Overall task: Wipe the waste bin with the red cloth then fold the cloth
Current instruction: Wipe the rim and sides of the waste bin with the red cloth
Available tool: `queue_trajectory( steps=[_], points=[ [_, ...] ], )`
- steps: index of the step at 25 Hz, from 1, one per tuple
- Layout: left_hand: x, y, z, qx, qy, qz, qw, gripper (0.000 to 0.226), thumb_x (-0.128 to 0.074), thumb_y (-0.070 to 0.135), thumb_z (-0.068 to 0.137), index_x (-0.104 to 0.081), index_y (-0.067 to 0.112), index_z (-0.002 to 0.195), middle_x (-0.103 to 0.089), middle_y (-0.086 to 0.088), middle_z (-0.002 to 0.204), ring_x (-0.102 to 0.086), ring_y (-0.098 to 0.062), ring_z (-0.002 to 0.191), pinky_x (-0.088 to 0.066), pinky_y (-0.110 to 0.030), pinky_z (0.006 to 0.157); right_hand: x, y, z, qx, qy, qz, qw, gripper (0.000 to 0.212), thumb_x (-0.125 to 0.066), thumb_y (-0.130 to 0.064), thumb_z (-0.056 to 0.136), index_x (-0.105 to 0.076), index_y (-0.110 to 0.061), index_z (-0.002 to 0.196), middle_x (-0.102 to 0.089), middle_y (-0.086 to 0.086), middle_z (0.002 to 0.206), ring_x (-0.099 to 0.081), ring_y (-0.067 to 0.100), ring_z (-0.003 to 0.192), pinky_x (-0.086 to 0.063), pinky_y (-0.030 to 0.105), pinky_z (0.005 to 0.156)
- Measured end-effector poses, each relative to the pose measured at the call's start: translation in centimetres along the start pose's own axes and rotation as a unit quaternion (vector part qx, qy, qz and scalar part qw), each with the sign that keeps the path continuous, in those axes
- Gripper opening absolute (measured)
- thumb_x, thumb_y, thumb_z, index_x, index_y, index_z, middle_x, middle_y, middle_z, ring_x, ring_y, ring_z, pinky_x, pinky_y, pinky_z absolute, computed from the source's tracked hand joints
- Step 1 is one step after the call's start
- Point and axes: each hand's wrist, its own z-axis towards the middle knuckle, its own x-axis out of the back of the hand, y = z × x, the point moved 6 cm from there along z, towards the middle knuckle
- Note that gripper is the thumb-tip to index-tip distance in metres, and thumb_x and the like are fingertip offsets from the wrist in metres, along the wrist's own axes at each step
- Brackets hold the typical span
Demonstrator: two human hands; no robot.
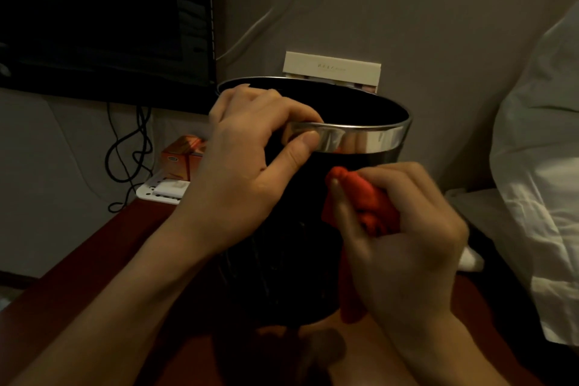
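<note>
1. Two hands work the waste bin [313,260]: left hand [250,160] pinches its chrome rim.
2. Right hand [404,238] clutches the bunched red cloth [366,200] against the bin's front, below the rim.
3. Hard rubbing could tip the bin if the rim pinch slips.

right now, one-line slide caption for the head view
Left hand grips the waste bin rim while right hand presses the red cloth against its side.

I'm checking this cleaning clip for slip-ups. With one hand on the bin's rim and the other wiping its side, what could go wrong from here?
1. The left hand pinches only the chrome rim of the waste bin; a hard wipe might tip or turn it.
2. The red cloth is bunched in the right hand, so it may skip parts of the dark side.
3. The orange box stands close behind and could get knocked.
</note>
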Motion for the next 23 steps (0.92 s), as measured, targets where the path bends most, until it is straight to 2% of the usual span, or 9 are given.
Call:
queue_trajectory(
  steps=[2, 6, 10, 13, 17, 20, 23],
  points=[
    [-0.1, 0.0, 0.0, 0.001, -0.003, -0.006, 1.0, 0.01, -0.056, 0.032, 0.089, -0.058, 0.032, 0.099, -0.053, 0.016, 0.091, -0.04, 0.003, 0.101, -0.031, -0.03, 0.095, 0.0, 0.1, 0.2, 0.008, -0.009, -0.002, 1.0, 0.015, -0.072, -0.022, 0.092, -0.071, -0.007, 0.092, -0.058, -0.006, 0.093, -0.055, 0.004, 0.082, -0.041, 0.005, 0.074],
    [-0.1, 0.1, 0.3, -0.003, -0.006, -0.009, 1.0, 0.01, -0.05, 0.038, 0.09, -0.057, 0.032, 0.096, -0.055, 0.012, 0.091, -0.041, 0.002, 0.101, -0.031, -0.031, 0.095, 1.8, 1.5, 1.4, -0.019, 0.024, -0.001, 1.0, 0.015, -0.073, -0.024, 0.092, -0.07, -0.01, 0.089, -0.06, -0.003, 0.087, -0.055, 0.008, 0.077, -0.039, 0.009, 0.072],
    [0.7, -0.9, 0.5, 0.01, -0.018, -0.043, 0.999, 0.011, -0.047, 0.037, 0.09, -0.057, 0.034, 0.091, -0.058, 0.013, 0.094, -0.047, -0.005, 0.106, -0.035, -0.039, 0.099, 0.1, 0.0, 0.3, 0.018, -0.016, 0.008, 1.0, 0.016, -0.074, -0.024, 0.091, -0.071, -0.008, 0.09, -0.062, -0.002, 0.091, -0.057, 0.007, 0.081, -0.042, 0.008, 0.074],
    [1.2, -0.8, 0.6, 0.013, -0.032, -0.048, 0.998, 0.015, -0.045, 0.036, 0.091, -0.059, 0.032, 0.094, -0.058, 0.015, 0.099, -0.049, -0.007, 0.11, -0.034, -0.043, 0.103, 0.8, -0.3, 0.8, 0.028, -0.01, 0.036, 0.999, 0.015, -0.075, -0.022, 0.091, -0.072, -0.008, 0.09, -0.062, -0.002, 0.092, -0.059, 0.008, 0.082, -0.045, 0.011, 0.075],
    [-0.5, 1.9, 0.0, -0.052, -0.042, 0.081, 0.994, 0.025, -0.045, 0.036, 0.092, -0.059, 0.023, 0.109, -0.055, 0.016, 0.099, -0.046, -0.003, 0.105, -0.022, -0.033, 0.109, 2.4, -0.3, 1.7, 0.015, 0.024, 0.005, 1.0, 0.014, -0.076, -0.021, 0.09, -0.071, -0.007, 0.089, -0.059, -0.003, 0.088, -0.056, 0.005, 0.078, -0.04, 0.007, 0.075],
    [-0.7, 1.9, -0.1, -0.056, -0.036, 0.077, 0.995, 0.021, -0.048, 0.031, 0.092, -0.058, 0.024, 0.109, -0.056, 0.014, 0.099, -0.046, -0.003, 0.103, -0.023, -0.029, 0.106, 2.5, -0.2, 1.9, 0.017, 0.024, -0.007, 1.0, 0.014, -0.076, -0.021, 0.09, -0.071, -0.008, 0.091, -0.058, -0.004, 0.089, -0.053, 0.002, 0.079, -0.039, 0.004, 0.075],
    [-0.6, 1.8, 0.0, -0.049, -0.028, 0.074, 0.996, 0.019, -0.051, 0.027, 0.091, -0.058, 0.024, 0.108, -0.056, 0.015, 0.1, -0.045, -0.003, 0.104, -0.023, -0.028, 0.103, 1.4, 0.0, 1.1, 0.012, 0.011, -0.004, 1.0, 0.014, -0.075, -0.021, 0.09, -0.071, -0.007, 0.09, -0.059, -0.002, 0.09, -0.055, 0.008, 0.078, -0.041, 0.008, 0.072]
  ],
)
